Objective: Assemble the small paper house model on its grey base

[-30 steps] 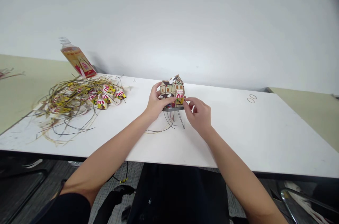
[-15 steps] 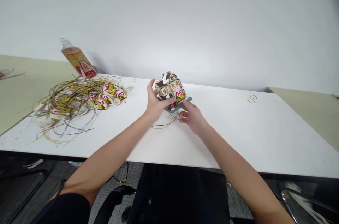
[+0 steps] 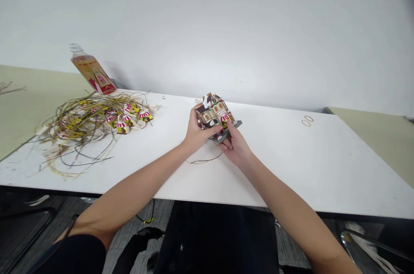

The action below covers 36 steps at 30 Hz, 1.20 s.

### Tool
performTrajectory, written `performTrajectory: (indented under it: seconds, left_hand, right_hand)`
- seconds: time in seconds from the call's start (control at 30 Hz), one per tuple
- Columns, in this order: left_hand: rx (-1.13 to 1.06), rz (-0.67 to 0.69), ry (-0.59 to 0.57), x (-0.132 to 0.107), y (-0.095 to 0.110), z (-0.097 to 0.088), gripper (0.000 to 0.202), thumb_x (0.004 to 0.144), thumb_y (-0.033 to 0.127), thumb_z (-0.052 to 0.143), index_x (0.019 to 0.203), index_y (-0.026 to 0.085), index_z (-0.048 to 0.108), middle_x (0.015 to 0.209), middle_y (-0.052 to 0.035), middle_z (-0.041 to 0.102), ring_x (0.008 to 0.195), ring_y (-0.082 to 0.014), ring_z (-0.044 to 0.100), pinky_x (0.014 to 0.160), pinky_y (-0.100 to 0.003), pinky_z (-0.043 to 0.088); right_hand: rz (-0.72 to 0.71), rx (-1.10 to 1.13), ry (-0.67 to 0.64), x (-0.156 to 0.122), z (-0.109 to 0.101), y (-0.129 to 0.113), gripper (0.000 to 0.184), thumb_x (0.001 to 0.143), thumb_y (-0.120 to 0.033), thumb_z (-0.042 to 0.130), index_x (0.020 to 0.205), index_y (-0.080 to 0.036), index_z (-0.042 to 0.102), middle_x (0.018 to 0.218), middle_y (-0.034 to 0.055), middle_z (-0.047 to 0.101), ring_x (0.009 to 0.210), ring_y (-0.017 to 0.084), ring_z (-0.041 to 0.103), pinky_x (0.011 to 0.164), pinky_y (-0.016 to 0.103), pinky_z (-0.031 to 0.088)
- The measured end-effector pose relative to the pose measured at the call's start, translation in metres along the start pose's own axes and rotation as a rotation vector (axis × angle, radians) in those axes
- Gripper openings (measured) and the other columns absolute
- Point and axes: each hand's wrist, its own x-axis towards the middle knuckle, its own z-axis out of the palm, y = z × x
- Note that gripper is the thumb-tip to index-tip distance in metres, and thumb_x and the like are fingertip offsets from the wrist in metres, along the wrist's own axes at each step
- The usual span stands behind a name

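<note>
A small model house (image 3: 213, 111) with cream walls, snowy roof, a red-and-white awning and a grey base is held tilted above the middle of the table. My left hand (image 3: 198, 132) wraps its left side, thumb across the front by the base. My right hand (image 3: 236, 146) grips the front right, its thumb on the awning piece and its other fingers under the base. Thin wires (image 3: 205, 161) hang beneath the house and curl onto the table. The underside of the house is hidden.
On the left of the white table (image 3: 284, 170) lies a tangled heap of wires (image 3: 87, 118) with several striped awning pieces (image 3: 122, 126). A bottle of amber drink (image 3: 92, 71) leans behind it against the wall. Two thin rings (image 3: 307, 121) lie at the right.
The house has moved slightly right and nearer to me in both hands. My right thumb has shifted up onto the awning piece, and my right fingers have closed in under the base.
</note>
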Motion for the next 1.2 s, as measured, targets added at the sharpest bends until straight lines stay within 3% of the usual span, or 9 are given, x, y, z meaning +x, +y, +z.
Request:
performTrajectory:
  seconds: [0.13, 0.33, 0.67, 0.93, 1.2]
  left_hand:
    - [0.006, -0.008, -0.007, 0.0003, 0.0006, -0.0006, 0.090, 0.050, 0.031, 0.093, 0.123, 0.026, 0.041, 0.124, -0.0072, 0.055, 0.108, -0.0232, 0.060, 0.090, -0.038, 0.053]
    - [0.041, -0.005, -0.015, 0.0027, -0.0008, -0.0036, 0.090, 0.051, 0.030, 0.093, 0.125, 0.027, 0.042, 0.124, -0.0062, 0.056, 0.109, -0.0233, 0.059, 0.090, -0.037, 0.052]
    - [0.011, -0.019, -0.021, 0.0037, -0.0028, -0.0042, 0.091, 0.051, 0.028, 0.092, 0.126, 0.027, 0.041, 0.123, -0.0054, 0.056, 0.108, -0.0223, 0.059, 0.091, -0.037, 0.051]
    - [-0.001, -0.021, -0.002, 0.0045, -0.0034, -0.0025, 0.088, 0.050, 0.028, 0.092, 0.124, 0.026, 0.043, 0.121, -0.0050, 0.058, 0.109, -0.0225, 0.059, 0.095, -0.039, 0.051]
    - [-0.001, -0.019, -0.005, 0.0041, -0.0039, -0.0029, 0.086, 0.052, 0.028, 0.092, 0.123, 0.027, 0.042, 0.120, -0.0051, 0.058, 0.105, -0.0215, 0.061, 0.090, -0.037, 0.054]
  right_hand:
    - [-0.013, -0.066, 0.058, 0.0009, -0.0004, 0.0016, 0.039, 0.078, -0.055, 0.072, 0.082, -0.018, 0.059, 0.037, -0.0124, 0.035, 0.032, 0.003, 0.020, 0.037, 0.016, 0.039]
    - [-0.030, -0.060, 0.065, 0.0031, -0.0009, 0.0042, 0.040, 0.076, -0.053, 0.074, 0.087, -0.017, 0.061, 0.041, -0.0110, 0.046, 0.030, 0.003, 0.025, 0.039, 0.017, 0.044]
    - [-0.048, -0.073, 0.117, 0.0036, -0.0006, 0.0063, 0.040, 0.075, -0.052, 0.075, 0.082, -0.016, 0.060, 0.038, -0.0106, 0.044, 0.029, 0.004, 0.028, 0.038, 0.017, 0.043]
    - [-0.068, -0.080, 0.090, 0.0039, -0.0013, 0.0076, 0.041, 0.075, -0.054, 0.074, 0.083, -0.016, 0.061, 0.035, -0.0109, 0.041, 0.029, 0.004, 0.028, 0.040, 0.018, 0.043]
    - [-0.071, -0.052, 0.043, 0.0044, -0.0034, 0.0075, 0.043, 0.070, -0.053, 0.078, 0.084, -0.017, 0.060, 0.039, -0.0112, 0.042, 0.033, 0.004, 0.027, 0.040, 0.018, 0.042]
